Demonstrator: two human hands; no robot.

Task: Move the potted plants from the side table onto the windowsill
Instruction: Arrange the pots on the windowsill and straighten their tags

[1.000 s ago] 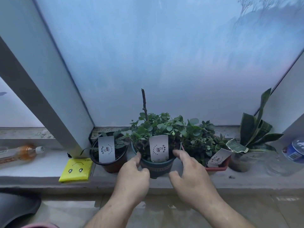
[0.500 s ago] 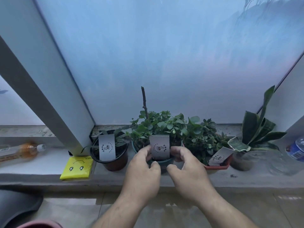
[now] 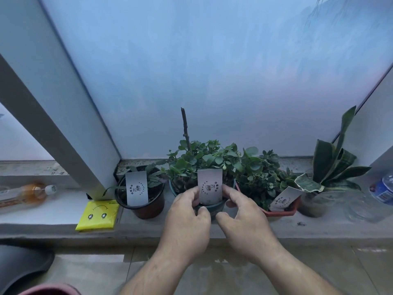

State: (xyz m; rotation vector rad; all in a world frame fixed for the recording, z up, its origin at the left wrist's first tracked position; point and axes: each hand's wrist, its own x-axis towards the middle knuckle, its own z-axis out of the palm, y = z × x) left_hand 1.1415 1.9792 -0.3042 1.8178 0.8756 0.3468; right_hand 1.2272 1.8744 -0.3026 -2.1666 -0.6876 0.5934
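Pot upright on windowsill, stem vertical, both hands gripping.

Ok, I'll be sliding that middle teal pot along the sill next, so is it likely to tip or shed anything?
Probably a bit top-heavy: the teal pot is small under bushy foliage and a tall bare stem. Its white tag looks loosely propped, so it may fall. Leaves mingle with the red pot plant and could snag.

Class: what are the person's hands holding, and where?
Both the left hand and right hand grip the teal pot by its sides.
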